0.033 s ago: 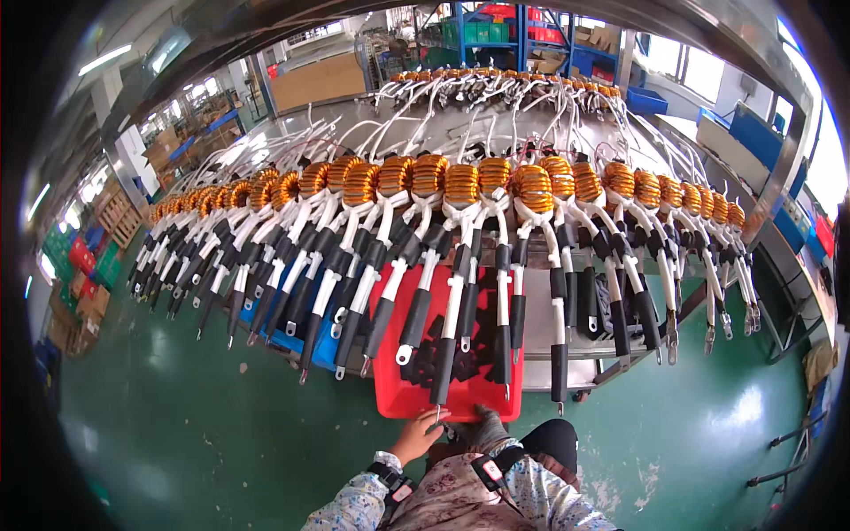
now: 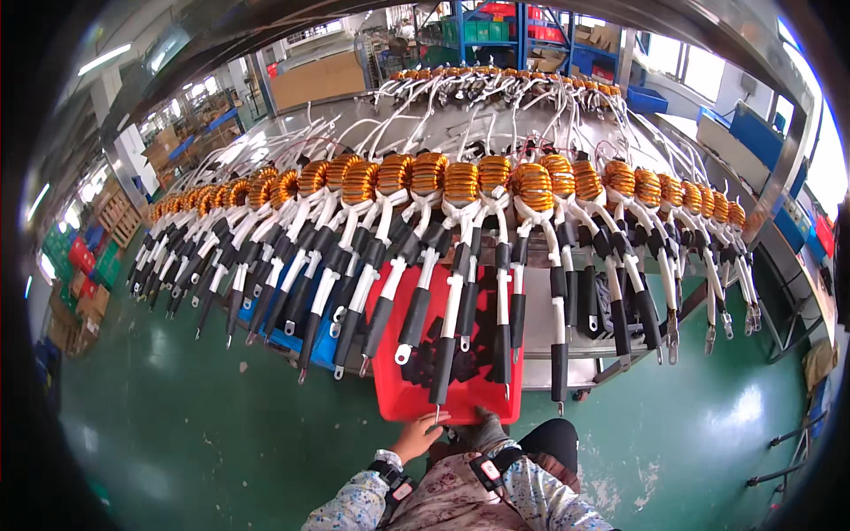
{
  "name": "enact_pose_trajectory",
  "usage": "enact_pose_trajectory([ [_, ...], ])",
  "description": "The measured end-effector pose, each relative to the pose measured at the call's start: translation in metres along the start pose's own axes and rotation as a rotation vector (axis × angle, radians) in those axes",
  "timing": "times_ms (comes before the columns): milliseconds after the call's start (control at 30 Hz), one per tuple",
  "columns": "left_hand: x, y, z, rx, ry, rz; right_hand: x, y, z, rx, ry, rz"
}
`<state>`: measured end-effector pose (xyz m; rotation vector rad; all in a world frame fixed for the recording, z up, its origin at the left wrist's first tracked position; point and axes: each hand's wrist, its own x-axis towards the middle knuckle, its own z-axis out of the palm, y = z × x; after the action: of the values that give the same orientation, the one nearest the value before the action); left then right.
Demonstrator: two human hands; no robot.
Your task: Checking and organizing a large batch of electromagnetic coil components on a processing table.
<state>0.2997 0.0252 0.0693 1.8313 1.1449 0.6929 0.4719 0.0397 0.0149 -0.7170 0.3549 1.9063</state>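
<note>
My bare left hand (image 2: 418,435) is at the near rim of a red tray (image 2: 386,398). Its thumb and fingers look apart. Right at the fingers hangs the metal end of a black-sleeved cable (image 2: 443,367); whether they touch it is hard to tell. That cable runs up to a copper-wound ring coil (image 2: 460,183), one of several in a row along the bench edge, each with white leads and black sleeves hanging down. My right forearm (image 2: 549,492) comes in from below in a patterned sleeve. Past its wrist strap, the right hand's fingers cannot be made out.
Small black pieces (image 2: 469,345) lie in the red tray. A blue tray (image 2: 297,323) sits left of it under the hanging cables. At the back of the metal bench (image 2: 354,119) runs a second row of coils (image 2: 505,78). A metal stand (image 2: 788,442) is at the right.
</note>
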Motion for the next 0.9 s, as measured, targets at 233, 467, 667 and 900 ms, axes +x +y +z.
enact_pose_trajectory([
  [233, 0.009, -0.026, 0.021, -0.144, 0.015, -0.196, -0.005, 0.003, -0.017, -0.005, 0.119, -0.002],
  [467, 0.039, -0.066, -0.010, 0.332, 0.456, -0.361, 0.001, 0.003, -0.028, -0.015, 0.158, -0.017],
  [667, 0.064, -0.052, -0.031, 0.548, 0.058, -0.199, -0.024, 0.005, 0.002, -0.101, 0.038, -0.055],
  [900, 0.109, -0.036, 0.006, 1.050, -0.286, 0.037, -0.037, 0.014, 0.023, -0.163, 0.080, -0.075],
])
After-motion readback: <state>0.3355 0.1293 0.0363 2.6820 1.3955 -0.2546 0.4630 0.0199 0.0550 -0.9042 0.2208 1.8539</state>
